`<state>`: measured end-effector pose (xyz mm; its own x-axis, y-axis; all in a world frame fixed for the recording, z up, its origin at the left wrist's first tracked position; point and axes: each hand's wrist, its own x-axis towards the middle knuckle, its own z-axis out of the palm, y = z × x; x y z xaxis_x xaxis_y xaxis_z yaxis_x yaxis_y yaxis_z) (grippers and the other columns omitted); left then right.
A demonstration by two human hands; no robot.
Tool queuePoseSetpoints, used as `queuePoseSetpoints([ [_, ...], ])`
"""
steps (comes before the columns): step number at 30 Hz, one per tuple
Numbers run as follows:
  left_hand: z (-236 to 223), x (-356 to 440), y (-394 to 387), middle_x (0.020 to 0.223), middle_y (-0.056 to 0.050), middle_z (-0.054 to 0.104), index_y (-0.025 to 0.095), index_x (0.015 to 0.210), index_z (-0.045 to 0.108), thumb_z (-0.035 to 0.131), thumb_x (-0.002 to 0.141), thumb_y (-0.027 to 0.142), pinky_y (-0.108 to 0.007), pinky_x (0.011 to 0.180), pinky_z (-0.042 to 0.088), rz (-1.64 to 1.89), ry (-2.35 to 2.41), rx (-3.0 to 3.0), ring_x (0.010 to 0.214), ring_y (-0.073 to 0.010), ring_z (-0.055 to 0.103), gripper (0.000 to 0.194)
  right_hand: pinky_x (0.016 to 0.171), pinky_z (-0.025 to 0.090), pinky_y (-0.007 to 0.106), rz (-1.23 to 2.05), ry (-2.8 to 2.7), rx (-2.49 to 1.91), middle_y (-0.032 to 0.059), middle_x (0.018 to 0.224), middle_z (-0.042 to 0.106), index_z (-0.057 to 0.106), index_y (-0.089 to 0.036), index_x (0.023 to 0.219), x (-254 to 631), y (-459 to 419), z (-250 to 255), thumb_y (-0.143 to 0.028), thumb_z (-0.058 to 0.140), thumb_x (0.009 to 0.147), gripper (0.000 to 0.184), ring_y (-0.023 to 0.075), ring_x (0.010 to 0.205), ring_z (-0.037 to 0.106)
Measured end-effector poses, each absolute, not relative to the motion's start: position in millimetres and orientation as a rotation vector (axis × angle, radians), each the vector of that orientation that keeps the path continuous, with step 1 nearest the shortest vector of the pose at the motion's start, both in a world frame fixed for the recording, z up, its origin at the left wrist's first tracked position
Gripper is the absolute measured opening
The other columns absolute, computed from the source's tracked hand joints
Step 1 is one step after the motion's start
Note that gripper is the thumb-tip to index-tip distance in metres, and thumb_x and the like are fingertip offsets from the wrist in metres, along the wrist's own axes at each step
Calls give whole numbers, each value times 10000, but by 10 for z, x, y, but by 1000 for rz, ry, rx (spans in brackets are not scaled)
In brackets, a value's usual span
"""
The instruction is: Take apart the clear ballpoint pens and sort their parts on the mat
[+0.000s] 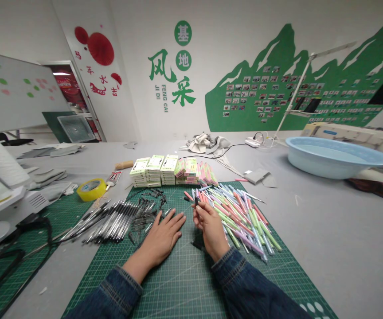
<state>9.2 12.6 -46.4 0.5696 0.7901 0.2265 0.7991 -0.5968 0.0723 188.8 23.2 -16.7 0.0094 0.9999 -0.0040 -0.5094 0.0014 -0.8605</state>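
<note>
Green cutting mat (174, 283): left hand (163, 237) palm-down, splayed; right hand (210, 227) curled, fingertips pinching small black piece (197, 201).

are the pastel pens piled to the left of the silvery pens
No, the pastel pens lie to the right of the silvery pens, beside the right hand.

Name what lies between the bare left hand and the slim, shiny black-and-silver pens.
The head view shows small, thin black plastic-looking pieces scattered there on the green gridded mat, between the left hand and the pens.
</note>
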Motion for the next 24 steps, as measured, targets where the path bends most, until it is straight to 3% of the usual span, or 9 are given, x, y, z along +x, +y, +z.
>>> queuePoseSetpoints([
  [6, -345, 17, 137, 1467, -31, 388, 328, 1419, 308, 396, 924, 309, -541, 1117, 123, -468, -1539, -2722, 1384, -225, 245, 503, 414, 257, 172, 1384, -775, -815, -26, 614, 552, 635, -173, 842, 1915, 280, -187, -349, 671, 717, 219, 60, 456, 441],
  [13, -72, 355, -257, 1457, 16, 404, 394, 1418, 276, 470, 894, 357, -542, 1129, 102, -341, -1019, -3187, 1394, -229, 220, 560, 401, 230, 159, 1359, -771, -783, -36, 613, 540, 631, -172, 856, 1958, 311, -196, -328, 660, 735, 200, 44, 443, 428],
  [20, -205, 393, -124, 1334, 21, 549, 418, 1355, 386, 414, 925, 260, -559, 1117, 124, -391, -1060, -3089, 1349, -208, 325, 458, 428, 279, 177, 1364, -755, -812, -28, 626, 556, 628, -175, 836, 1948, 294, -179, -336, 674, 721, 203, 60, 461, 440],
  [24, -303, 376, 26, 1363, 1, 520, 395, 1340, 413, 421, 923, 273, -588, 1098, 150, -461, -1197, -2929, 1354, -231, 316, 435, 424, 277, 186, 1363, -774, -811, -29, 629, 548, 631, -174, 845, 1923, 271, -173, -345, 668, 725, 212, 65, 459, 437],
])
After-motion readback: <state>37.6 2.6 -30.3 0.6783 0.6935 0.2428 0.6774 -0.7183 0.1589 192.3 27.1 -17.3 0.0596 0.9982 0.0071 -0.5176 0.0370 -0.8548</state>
